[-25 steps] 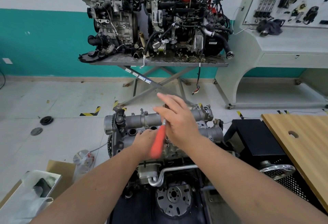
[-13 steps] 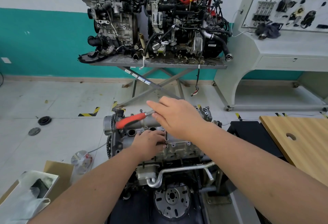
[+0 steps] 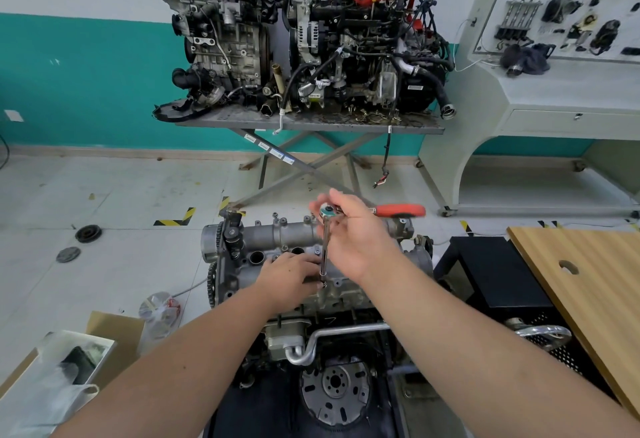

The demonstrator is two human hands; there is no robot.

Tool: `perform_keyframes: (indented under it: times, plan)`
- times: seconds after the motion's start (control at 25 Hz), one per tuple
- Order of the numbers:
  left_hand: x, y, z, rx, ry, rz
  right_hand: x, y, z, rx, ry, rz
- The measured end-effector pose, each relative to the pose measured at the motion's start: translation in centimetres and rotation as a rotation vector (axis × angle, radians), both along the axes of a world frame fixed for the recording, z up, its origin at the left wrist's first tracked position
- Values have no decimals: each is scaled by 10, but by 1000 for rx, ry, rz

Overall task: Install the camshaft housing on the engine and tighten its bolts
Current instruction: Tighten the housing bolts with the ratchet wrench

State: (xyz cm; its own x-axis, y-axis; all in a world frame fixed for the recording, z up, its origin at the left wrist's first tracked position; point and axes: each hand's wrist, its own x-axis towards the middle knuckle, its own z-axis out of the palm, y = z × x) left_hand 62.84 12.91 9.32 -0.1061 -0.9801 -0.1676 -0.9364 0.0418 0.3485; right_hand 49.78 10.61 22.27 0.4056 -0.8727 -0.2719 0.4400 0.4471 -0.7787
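Note:
The grey camshaft housing (image 3: 277, 236) sits on top of the engine (image 3: 311, 333) in front of me. A ratchet wrench with an orange handle (image 3: 401, 210) points right, and its chrome extension (image 3: 325, 250) stands upright on a bolt near the housing's front edge. My right hand (image 3: 353, 233) grips the ratchet at its head. My left hand (image 3: 291, 276) rests on the housing and its fingers hold the foot of the extension at the bolt. The bolt itself is hidden by my fingers.
Two other engines stand on a scissor table (image 3: 311, 124) at the back. A wooden board (image 3: 588, 281) lies to the right over a black stand (image 3: 485, 264). A cardboard box (image 3: 114, 333) and plastic bags lie on the floor to the left.
The ratchet handle has swung round, from pointing toward me, to the left, and now to the right. My left hand has stayed at the foot of the extension.

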Motion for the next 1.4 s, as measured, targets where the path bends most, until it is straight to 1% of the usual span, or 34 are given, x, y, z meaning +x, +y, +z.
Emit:
perform_keyframes:
  times: [0.04,0.08,0.12,0.16,0.2,0.28,0.32,0.36,0.4,0.48,0.6,0.68,0.8,0.88,1.04,1.08,1.16,1.24,1.28,1.32,1.36,1.4]
  plan:
    - [0,1,0,-1,1,0,2,2,-4,-60,17,-45]
    - [0,2,1,1,5,1,2,3,-10,-183,107,-64]
    - [1,2,0,-3,1,-7,1,6,-16,-355,246,-55]
    - [1,3,1,-14,2,-14,-1,8,-21,-562,391,-53]
    - [1,3,2,-24,1,-16,-4,9,-26,-803,524,-96]
    - [0,3,3,-42,-15,18,-8,2,-34,-1368,766,-244]
    - [0,3,2,-32,-11,54,-9,-3,-36,-1599,861,-297]
    - [1,2,-2,-23,31,88,-9,-8,-37,-1732,946,-318]
    - [2,2,-4,-36,108,95,-9,-12,-36,-1786,1022,-302]
    - [2,4,-7,-72,218,66,-10,-14,-30,-1813,1137,-213]
    - [-1,5,0,-154,103,-20,-18,-11,-21,-1837,1174,-58]
    - [-3,6,4,-170,85,-25,-23,-10,-15,-1834,1173,52]
    - [-3,5,4,-196,116,-61,-30,-11,-10,-1818,1200,164]
    - [-2,5,5,-194,168,-86,-31,-11,-8,-1788,1212,208]
    - [-3,4,6,-140,49,-32,-26,-10,-5,-1764,1212,228]
    - [-3,3,6,-98,10,-11,-23,-10,-3,-1763,1234,220]
    - [-3,2,6,-19,-31,9,-15,-8,4,-1729,1371,211]
    - [-2,2,5,11,-26,10,-5,-9,13,-1602,1499,241]
    - [-2,2,4,7,-19,6,-1,-10,18,-1487,1514,270]
    - [-1,2,4,0,-14,0,1,-12,24,-1350,1489,297]
    - [-1,2,3,-5,-9,-3,2,-13,28,-1186,1415,331]
    - [0,2,3,-2,-4,-4,1,-14,31,-989,1276,368]
